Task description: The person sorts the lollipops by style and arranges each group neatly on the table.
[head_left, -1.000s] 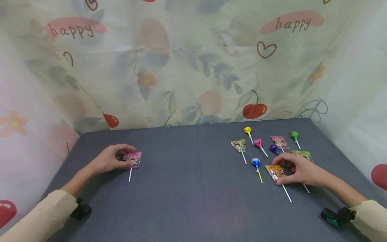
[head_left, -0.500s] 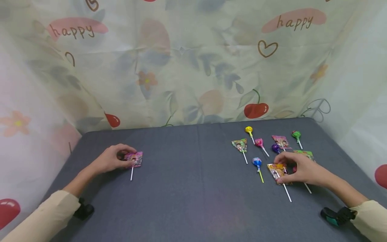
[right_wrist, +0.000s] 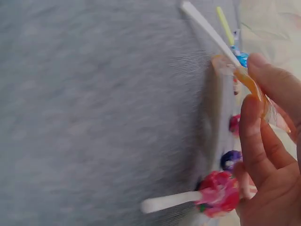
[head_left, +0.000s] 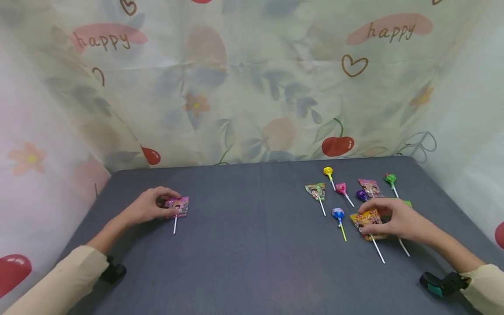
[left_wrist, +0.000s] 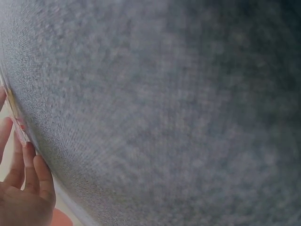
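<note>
On the left of the dark table, my left hand (head_left: 151, 206) holds a flat lollipop in a pink wrapper (head_left: 183, 206) between thumb and fingers, its white stick pointing toward me. The left wrist view catches only my fingertips against a wrapper edge. On the right, my right hand (head_left: 405, 221) pinches a lollipop in an orange wrapper (right_wrist: 254, 87) with thumb and fingers. Beneath that hand lies a round red-pink lollipop (right_wrist: 220, 194), mostly hidden in the head view. A green wrapper (head_left: 408, 203) peeks out behind the knuckles.
Beside my right hand lie blue (head_left: 337, 213), purple (head_left: 362, 195), pink (head_left: 341, 188), yellow (head_left: 328, 171) and green (head_left: 390, 178) round lollipops. Flat ones in green (head_left: 316, 191) and pink (head_left: 370, 187) wrappers lie there too. A printed curtain (head_left: 244, 87) closes off the back.
The head view has shifted slightly. My right hand's thumb sits a little higher on the orange wrapper, which has tilted a little. My left hand and its lollipop keep their place.
</note>
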`<action>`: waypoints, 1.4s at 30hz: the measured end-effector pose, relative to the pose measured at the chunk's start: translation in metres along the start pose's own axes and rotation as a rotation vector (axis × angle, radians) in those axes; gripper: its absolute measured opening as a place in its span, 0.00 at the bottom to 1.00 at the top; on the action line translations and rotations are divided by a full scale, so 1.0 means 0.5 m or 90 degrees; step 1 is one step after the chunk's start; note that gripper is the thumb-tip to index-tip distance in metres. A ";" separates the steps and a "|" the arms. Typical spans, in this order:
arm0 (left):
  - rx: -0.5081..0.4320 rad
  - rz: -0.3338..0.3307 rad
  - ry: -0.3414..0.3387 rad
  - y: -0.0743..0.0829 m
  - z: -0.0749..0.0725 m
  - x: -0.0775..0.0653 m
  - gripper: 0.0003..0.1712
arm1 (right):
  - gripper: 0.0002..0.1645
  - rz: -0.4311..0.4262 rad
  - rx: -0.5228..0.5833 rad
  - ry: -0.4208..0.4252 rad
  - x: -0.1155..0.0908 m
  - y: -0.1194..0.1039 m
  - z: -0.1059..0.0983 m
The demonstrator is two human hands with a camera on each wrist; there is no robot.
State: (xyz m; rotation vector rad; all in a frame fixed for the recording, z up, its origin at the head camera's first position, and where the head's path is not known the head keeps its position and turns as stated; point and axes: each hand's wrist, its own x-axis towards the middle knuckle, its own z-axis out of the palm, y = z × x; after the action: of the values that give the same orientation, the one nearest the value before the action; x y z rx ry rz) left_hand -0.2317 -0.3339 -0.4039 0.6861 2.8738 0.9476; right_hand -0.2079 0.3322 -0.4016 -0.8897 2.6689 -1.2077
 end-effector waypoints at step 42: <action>-0.009 -0.011 -0.020 0.010 -0.004 0.000 0.25 | 0.28 0.015 0.287 -0.073 0.197 -0.144 0.161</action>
State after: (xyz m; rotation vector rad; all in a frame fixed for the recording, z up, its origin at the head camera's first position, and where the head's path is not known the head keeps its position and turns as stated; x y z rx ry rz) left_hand -0.2298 -0.3313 -0.3992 0.6684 2.8387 0.9458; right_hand -0.2311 0.1884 -0.3902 -0.8187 2.1753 -1.6046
